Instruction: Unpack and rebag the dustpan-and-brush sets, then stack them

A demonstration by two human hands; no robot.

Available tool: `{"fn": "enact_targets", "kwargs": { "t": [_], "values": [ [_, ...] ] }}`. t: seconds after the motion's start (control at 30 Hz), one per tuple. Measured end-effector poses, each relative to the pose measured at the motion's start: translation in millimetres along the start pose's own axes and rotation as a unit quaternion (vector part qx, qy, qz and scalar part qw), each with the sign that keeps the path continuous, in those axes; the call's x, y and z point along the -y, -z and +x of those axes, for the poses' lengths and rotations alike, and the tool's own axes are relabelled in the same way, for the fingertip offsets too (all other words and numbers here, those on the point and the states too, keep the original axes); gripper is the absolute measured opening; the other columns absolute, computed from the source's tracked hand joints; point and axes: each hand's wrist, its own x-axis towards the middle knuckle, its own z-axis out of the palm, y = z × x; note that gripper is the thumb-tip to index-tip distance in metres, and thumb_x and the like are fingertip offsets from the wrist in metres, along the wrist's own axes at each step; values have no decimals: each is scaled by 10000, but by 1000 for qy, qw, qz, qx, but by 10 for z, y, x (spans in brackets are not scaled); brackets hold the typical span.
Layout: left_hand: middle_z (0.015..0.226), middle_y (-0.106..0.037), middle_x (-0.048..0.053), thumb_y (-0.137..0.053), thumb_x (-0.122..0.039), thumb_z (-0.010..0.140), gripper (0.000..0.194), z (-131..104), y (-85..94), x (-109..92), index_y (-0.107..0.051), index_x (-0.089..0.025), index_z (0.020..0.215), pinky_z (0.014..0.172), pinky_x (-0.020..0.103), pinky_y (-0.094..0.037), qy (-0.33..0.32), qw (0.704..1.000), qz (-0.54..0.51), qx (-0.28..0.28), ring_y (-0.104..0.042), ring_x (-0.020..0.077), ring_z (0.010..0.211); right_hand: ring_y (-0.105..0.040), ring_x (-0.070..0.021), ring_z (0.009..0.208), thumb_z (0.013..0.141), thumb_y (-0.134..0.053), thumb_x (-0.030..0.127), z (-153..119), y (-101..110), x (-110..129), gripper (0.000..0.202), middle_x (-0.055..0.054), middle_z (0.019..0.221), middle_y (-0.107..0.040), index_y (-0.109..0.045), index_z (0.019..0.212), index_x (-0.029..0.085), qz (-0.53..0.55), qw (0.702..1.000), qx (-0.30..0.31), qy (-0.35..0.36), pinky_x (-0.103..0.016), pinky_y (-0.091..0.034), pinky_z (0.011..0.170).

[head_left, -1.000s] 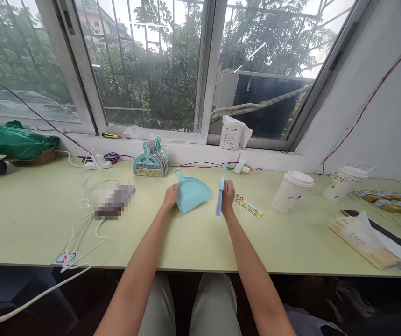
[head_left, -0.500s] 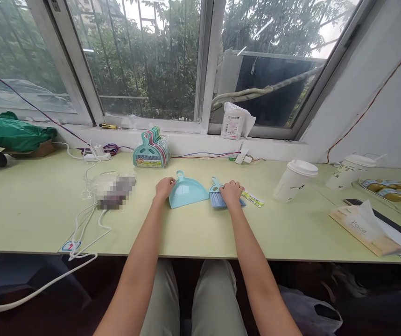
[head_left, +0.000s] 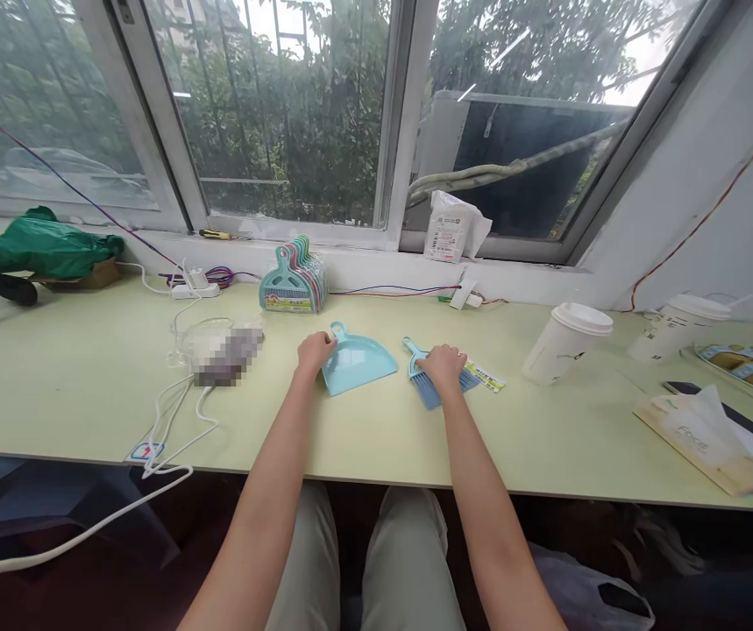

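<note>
A light blue dustpan (head_left: 359,359) lies on the table with its handle pointing away from me. My left hand (head_left: 315,352) is closed on its left edge. To the right is a small light blue hand brush (head_left: 427,392) with blue bristles, its handle pointing away and slightly left. My right hand (head_left: 443,362) grips the brush from above and hides part of its head. Just right of that hand lies a yellow-green printed card strip (head_left: 485,375). A gap of bare tabletop separates the brush from the dustpan.
Packaged dustpan-and-brush sets (head_left: 292,279) stand near the wall. White cables (head_left: 182,412) run over the table's left side, beside a blurred item (head_left: 228,358). On the right are a white paper cup (head_left: 566,343), another cup (head_left: 678,329) and a tissue pack (head_left: 705,438).
My right hand has moved the brush slightly right, away from the dustpan's corner, and turned it a little. The left hand stays on the dustpan. The view has shifted slightly.
</note>
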Motion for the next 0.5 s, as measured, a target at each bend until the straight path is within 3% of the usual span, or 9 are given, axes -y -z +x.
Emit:
{"fn": "enact_targets", "kwargs": {
  "t": [0.1,0.17,0.27,0.33,0.4,0.5],
  "values": [
    [894,-679,96,-447,-324,849,218,-63,-69,-117,-629,-208,818,683,299,-404,-31,999,26,0,-621,244,859,-514,-299,1071,754,-580,350,9,48,7,287,-143,1075,-630,-705,937,167,57,998,-39,-8,-419,-317,889],
    [878,-675,90,-419,-304,866,225,-153,-164,-265,-619,-206,833,676,293,-399,-88,996,33,8,-620,233,835,-523,-280,1074,771,-569,374,3,68,46,273,-115,1091,-635,-707,928,199,99,994,-48,18,-395,-335,886],
    [860,-667,75,-338,-330,917,303,-331,-325,-531,-606,-209,844,672,292,-392,-194,980,33,36,-614,221,818,-545,-241,1057,783,-587,402,-34,48,145,239,-70,1084,-654,-718,907,245,122,988,-6,90,-347,-354,869],
    [858,-659,72,-293,-288,932,331,-431,-395,-663,-601,-205,847,679,297,-389,-228,972,39,38,-607,215,819,-555,-224,1048,789,-603,411,-66,13,209,225,-49,1071,-669,-723,915,268,110,985,27,128,-329,-357,863],
    [879,-649,73,-303,-216,916,296,-481,-413,-718,-597,-201,885,693,305,-387,-248,967,47,9,-593,212,837,-556,-217,1055,797,-610,422,-89,-17,253,222,-38,1075,-677,-725,928,284,99,983,38,151,-323,-354,866],
    [1017,-618,94,-394,-116,843,265,-460,-382,-670,-580,-195,1015,758,334,-385,-306,946,72,-84,-550,229,945,-555,-215,1065,804,-613,451,-106,-40,286,218,-22,1081,-682,-728,914,302,109,978,35,173,-326,-348,873]
  ]
}}
